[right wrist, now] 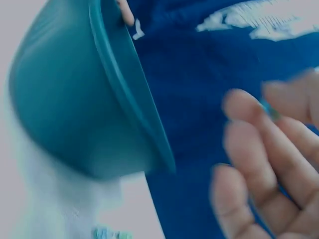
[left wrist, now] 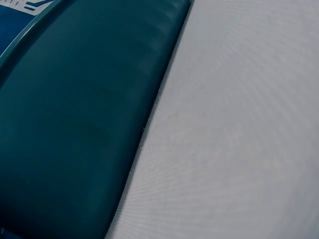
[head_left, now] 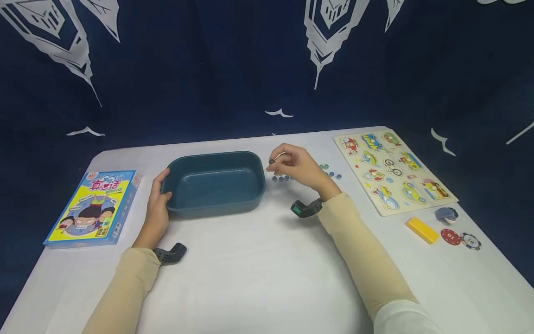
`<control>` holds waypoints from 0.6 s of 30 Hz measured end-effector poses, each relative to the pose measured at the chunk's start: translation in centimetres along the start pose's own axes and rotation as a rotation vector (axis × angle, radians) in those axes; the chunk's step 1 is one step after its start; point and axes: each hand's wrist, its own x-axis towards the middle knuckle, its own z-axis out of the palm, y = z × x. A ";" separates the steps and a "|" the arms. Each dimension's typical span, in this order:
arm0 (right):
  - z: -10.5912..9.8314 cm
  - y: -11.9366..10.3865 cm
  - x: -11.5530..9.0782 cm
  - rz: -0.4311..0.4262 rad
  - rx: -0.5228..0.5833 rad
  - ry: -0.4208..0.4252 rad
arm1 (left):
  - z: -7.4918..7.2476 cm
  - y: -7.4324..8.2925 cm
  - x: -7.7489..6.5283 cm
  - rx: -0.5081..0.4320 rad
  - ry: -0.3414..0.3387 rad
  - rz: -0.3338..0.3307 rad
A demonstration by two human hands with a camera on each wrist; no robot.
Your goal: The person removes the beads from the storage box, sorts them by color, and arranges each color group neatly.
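Observation:
My left hand (head_left: 157,211) holds the left end of a dark teal plastic basin (head_left: 214,208), its thumb at the rim. In the left wrist view the basin's outer wall (left wrist: 84,119) fills the left side, and the hand is not visible. Just beyond the basin's right end, my right hand (head_left: 298,167) is raised and pinches a small dark marble (head_left: 271,161) between thumb and fingertips. The right wrist view shows the marble (right wrist: 270,110) as greenish glass, mostly hidden by the blurred fingers. Below and behind that hand, several small blue and green glass marbles (head_left: 332,175) lie on the table.
At the left lies a blue and yellow card-game box (head_left: 89,208). A wooden picture puzzle board (head_left: 363,164) occupies the right, with a yellow block (head_left: 422,230), a small blue-grey object (head_left: 446,214), a red chip (head_left: 450,236) and a black-and-white chip (head_left: 471,241) nearby.

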 end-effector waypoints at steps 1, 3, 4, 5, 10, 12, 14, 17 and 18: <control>-0.4 0.2 -0.4 0.007 0.002 0.070 | -0.1 -0.1 0.0 -0.003 0.002 -0.004; -1.4 0.5 -1.1 0.030 0.016 0.195 | -0.1 -0.1 -0.1 0.000 0.001 -0.016; -1.9 0.7 -1.5 0.044 0.021 0.247 | -0.1 -0.2 -0.1 -0.001 0.001 -0.023; -2.5 0.8 -1.9 0.059 0.028 0.293 | -0.1 -0.2 -0.1 -0.002 0.000 -0.026; -5.9 1.0 -4.2 0.146 -0.003 0.445 | 0.0 -0.1 -0.2 -0.004 -0.008 -0.035; -7.3 1.0 -5.1 0.202 -0.076 0.458 | 0.0 0.0 -0.2 -0.004 -0.007 -0.032; -8.4 1.1 -5.9 0.272 -0.159 0.449 | 0.1 0.0 -0.2 -0.002 -0.005 -0.029; -9.8 1.2 -7.0 0.374 -0.279 0.416 | 0.1 0.0 -0.2 -0.008 0.001 -0.025; -10.1 1.2 -7.3 0.409 -0.308 0.409 | 0.2 -0.1 -0.2 -0.009 0.003 -0.026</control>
